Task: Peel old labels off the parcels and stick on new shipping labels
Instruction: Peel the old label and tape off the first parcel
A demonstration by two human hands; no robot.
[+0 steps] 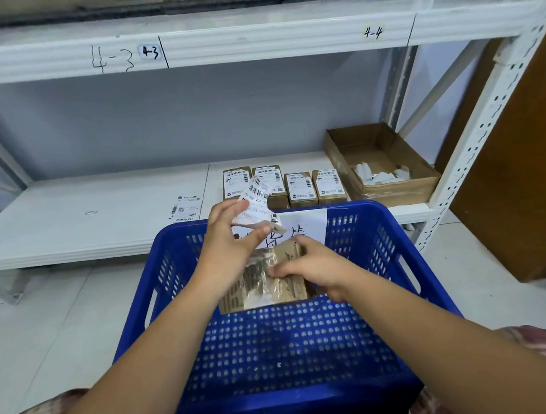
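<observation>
A brown cardboard parcel (287,282) with torn tape on its top lies in the far end of a blue plastic basket (400,262). My left hand (231,239) pinches a white barcode label (256,201), lifted up and away from the parcel. My right hand (309,264) grips the parcel's right side, fingers lying over its top. Several labelled brown parcels (301,188) stand in a row on the white shelf (103,220) behind the basket.
A loose label sheet (185,208) lies flat on the shelf, left of the parcels. An open cardboard box (382,165) holding white paper scraps sits at the shelf's right end. A white rack post (476,145) and a brown board (523,170) stand to the right.
</observation>
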